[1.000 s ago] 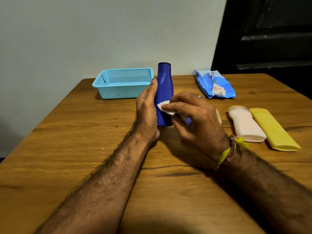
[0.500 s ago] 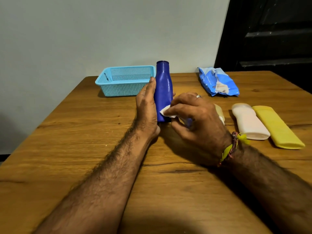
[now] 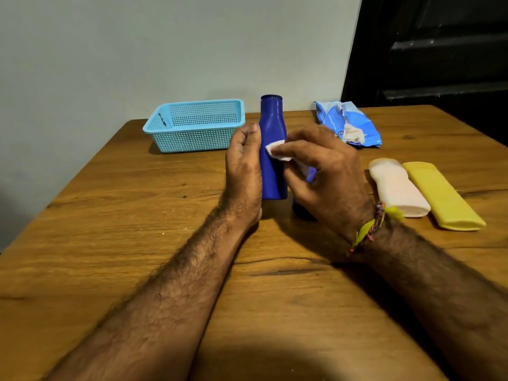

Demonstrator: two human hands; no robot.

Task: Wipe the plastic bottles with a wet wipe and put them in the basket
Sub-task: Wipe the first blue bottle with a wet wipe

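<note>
A dark blue plastic bottle stands upright on the wooden table. My left hand grips it from the left side. My right hand pinches a white wet wipe and presses it against the bottle's front, about halfway up. Part of a second blue object shows under my right palm, mostly hidden. A white bottle and a yellow bottle lie side by side to the right. The light blue mesh basket sits behind and left of the blue bottle.
A crumpled blue wet-wipe pack lies at the back of the table, right of the blue bottle. A pale wall runs behind the table, with a dark doorway at the right. Both forearms stretch over the near part of the table.
My right hand slid the wipe upward along the blue bottle's front, from low on the body to about mid-height. My left hand stayed on the bottle.
</note>
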